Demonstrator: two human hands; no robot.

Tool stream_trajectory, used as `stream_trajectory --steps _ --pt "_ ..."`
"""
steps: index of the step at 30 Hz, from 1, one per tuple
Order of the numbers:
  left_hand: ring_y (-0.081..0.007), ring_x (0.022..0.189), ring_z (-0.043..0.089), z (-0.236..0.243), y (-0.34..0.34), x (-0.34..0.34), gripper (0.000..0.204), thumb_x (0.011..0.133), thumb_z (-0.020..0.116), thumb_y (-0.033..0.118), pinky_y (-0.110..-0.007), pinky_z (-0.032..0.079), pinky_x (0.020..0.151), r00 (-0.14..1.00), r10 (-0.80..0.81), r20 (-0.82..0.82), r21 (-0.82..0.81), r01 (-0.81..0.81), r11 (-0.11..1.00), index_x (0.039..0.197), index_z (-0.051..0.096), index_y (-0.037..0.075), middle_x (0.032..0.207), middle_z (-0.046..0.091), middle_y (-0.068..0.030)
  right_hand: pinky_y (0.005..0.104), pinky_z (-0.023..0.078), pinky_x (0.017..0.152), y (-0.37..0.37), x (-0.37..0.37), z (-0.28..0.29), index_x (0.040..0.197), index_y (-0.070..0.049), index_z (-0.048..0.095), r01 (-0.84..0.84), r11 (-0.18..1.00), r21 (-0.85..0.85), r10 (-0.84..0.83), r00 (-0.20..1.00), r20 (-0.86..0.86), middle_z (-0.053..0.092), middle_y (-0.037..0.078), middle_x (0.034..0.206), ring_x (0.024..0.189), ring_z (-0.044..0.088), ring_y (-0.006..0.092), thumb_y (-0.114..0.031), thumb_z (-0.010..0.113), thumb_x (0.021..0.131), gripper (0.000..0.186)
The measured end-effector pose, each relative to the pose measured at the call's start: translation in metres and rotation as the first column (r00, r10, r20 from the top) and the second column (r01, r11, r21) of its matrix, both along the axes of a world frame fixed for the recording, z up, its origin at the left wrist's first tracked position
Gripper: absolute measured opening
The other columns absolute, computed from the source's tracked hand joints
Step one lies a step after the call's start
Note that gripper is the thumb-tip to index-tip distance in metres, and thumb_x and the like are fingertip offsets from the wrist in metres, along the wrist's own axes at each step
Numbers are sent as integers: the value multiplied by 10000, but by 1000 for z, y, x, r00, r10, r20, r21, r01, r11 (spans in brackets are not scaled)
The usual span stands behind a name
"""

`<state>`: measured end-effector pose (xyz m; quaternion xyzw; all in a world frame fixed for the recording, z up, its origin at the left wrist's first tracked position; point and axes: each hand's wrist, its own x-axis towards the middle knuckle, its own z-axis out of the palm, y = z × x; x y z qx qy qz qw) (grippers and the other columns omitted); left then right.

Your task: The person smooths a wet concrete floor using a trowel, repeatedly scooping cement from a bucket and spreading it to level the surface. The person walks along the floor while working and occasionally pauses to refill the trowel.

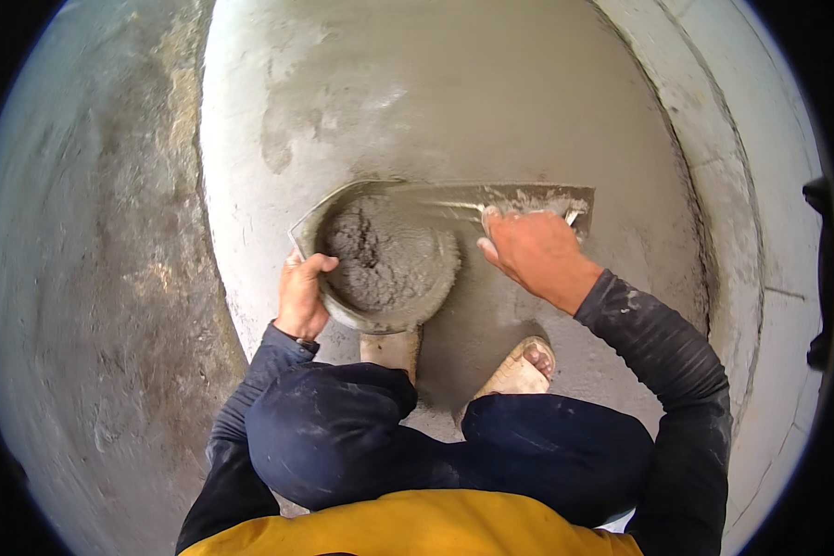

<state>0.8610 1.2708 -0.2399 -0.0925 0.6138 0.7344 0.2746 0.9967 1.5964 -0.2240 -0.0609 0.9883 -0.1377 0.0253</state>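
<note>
- here, with the left hand closed on the left side of the bucket: thumb hooked over the rim, remaining fingers mostly hidden against the outer wall.
- with the right hand wrapped tight round the handle of a long flat trowel, knuckles upward; blade spread sideways above the floor strip, left end blurred over the bucket's far rim; cannot tell if touching.
- just before the knees, nearer the floor strip's left edge than its right edge: the bucket, filled with wet grey mortar, lumpy at left, smoother at right.
- probably heavy and apt to tip; best taken by the rim from two opposite sides. likely soft and sticky inside. probably light and stiff in the trowel, slippery where smeared; best held by the handle, clear of the blade.
- counted: two hands, one bucket, one trowel, one mass of mortar, one plain sandal and apparently another partly hidden below the bucket.
- farther out: dark sleeves, navy trousers, yellow top; past the left edge, a rough stained band; past the right edge, a pale cracked border.
</note>
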Motion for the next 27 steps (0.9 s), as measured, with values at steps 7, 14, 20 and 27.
stream_trajectory --steps 7,14,20,27 --pt "-167 1020 646 12 6 15 397 852 593 -56 -339 525 933 996 80 37 -29 -79 996 1228 645 58 1098 703 -34 516 509 721 -54 -10 -20 873 148 631 261 898 -354 107 650 752 626 332 735 763 669 453 -483 587 950 638" --pt "-151 1047 641 9 19 17 346 907 638 -7 -332 506 953 999 52 1 15 -52 999 1247 652 58 1142 710 -35 504 492 702 -69 8 -36 903 103 655 464 687 -560 93 708 700 634 295 731 698 618 417 -541 594 942 648" --pt "-139 1049 651 8 16 11 359 949 646 29 -307 513 945 999 38 10 -5 -38 999 1308 633 51 1180 703 -38 489 493 678 -65 15 -44 893 44 671 397 625 -672 137 792 595 646 244 728 700 650 355 -545 618 933 593" --pt "-173 1071 655 3 9 1 338 944 710 159 -324 480 987 989 -94 -116 -172 73 982 1230 683 -19 1177 717 -76 483 498 693 -47 64 -49 912 23 685 438 600 -669 50 815 578 660 262 770 730 661 377 -530 639 927 556"
